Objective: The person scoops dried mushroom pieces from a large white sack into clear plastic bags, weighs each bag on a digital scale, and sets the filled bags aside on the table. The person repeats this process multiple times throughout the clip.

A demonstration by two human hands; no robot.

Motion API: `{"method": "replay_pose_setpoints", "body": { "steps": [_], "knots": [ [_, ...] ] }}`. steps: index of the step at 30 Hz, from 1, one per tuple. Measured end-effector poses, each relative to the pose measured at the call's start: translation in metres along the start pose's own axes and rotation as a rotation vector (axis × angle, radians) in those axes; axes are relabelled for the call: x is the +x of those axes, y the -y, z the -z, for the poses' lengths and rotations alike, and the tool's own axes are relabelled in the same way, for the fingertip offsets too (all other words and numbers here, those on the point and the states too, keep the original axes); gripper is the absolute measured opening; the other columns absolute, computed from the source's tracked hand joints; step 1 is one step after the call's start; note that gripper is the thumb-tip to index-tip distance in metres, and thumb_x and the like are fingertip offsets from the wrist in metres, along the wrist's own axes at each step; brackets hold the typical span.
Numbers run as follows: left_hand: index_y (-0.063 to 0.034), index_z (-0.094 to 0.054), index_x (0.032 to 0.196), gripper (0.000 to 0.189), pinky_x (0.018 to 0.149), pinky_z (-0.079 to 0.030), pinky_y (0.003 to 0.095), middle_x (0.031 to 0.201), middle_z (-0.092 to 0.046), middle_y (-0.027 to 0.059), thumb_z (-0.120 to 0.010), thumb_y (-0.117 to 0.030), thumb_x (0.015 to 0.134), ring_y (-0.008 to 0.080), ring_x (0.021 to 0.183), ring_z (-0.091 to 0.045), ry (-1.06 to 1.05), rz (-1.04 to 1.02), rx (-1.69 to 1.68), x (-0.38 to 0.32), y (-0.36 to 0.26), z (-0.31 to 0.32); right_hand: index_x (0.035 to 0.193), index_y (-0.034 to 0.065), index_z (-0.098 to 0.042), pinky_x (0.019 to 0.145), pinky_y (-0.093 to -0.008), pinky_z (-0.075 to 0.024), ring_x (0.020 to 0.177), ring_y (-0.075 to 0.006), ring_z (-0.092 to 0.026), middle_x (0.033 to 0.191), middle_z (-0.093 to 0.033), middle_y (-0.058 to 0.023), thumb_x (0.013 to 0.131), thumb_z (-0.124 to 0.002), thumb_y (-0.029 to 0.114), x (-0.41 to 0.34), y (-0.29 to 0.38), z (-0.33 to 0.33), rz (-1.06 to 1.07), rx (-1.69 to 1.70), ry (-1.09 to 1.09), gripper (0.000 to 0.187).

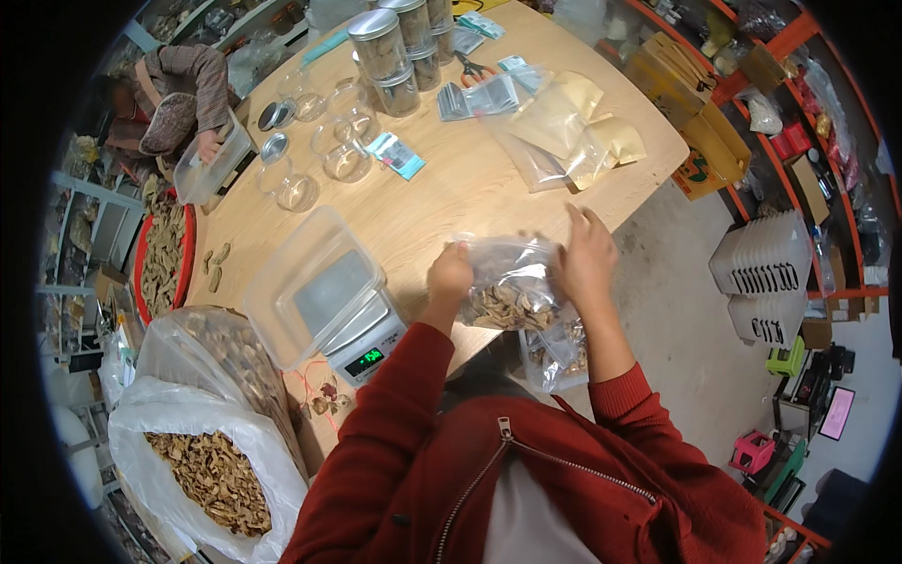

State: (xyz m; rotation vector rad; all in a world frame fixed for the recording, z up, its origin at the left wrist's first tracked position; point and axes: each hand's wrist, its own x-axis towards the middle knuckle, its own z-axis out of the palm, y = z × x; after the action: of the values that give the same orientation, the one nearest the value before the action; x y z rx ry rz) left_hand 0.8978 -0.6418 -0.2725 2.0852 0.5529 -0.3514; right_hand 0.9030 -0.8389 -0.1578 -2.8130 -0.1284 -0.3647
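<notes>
My left hand (451, 271) grips the left edge of a clear plastic zip bag (511, 261) near its top. Dried brown slices (511, 307) lie in the lower part of the bag. At the bag's right edge is my right hand (592, 261), slightly blurred, its thumb side against the plastic and some fingers pointing up. The bag is held over the table's front edge. Left of it, a clear plastic tub (313, 289) rests tilted on a digital scale (363, 352) with a lit green display.
A large open sack of dried slices (211, 479) stands at the lower left. Glass jars (342, 151), lidded jars (384, 56), scissors (472, 70) and kraft pouches (557, 113) occupy the wooden table (451, 169). Across it, a person (183, 106) reaches into a tub (215, 158). A lower container (553, 356) sits below the table edge.
</notes>
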Motion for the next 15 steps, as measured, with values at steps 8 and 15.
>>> {"method": "replay_pose_setpoints", "body": {
  "steps": [8, 15],
  "knots": [
    [-0.0021, -0.057, 0.108, 0.036, 0.077, -0.049, 0.0486, 0.083, -0.066, 0.0243, -0.038, -0.032, 0.098, 0.0418, 0.084, -0.063, -0.15, -0.343, 0.01, 0.016, 0.02, -0.014, 0.108, 0.0038, -0.061, 0.09, -0.048, -0.0456, 0.105, -0.0323, -0.059, 0.112, -0.062, -0.0159, 0.094, -0.045, 0.038, 0.04, 0.085, -0.1, 0.29, 0.025, 0.626, 0.04],
    [0.0007, -0.062, 0.098, 0.034, 0.07, -0.048, 0.0429, 0.077, -0.064, 0.0211, -0.044, -0.028, 0.096, 0.0334, 0.076, -0.064, -0.125, 0.13, -0.392, -0.013, -0.005, 0.001, 0.096, 0.0035, -0.063, 0.077, -0.0444, -0.0506, 0.088, -0.0365, -0.064, 0.09, -0.066, -0.0192, 0.095, -0.038, 0.045, 0.05, 0.055, -0.132, 0.388, 0.24, 0.846, 0.048]
  ]
}}
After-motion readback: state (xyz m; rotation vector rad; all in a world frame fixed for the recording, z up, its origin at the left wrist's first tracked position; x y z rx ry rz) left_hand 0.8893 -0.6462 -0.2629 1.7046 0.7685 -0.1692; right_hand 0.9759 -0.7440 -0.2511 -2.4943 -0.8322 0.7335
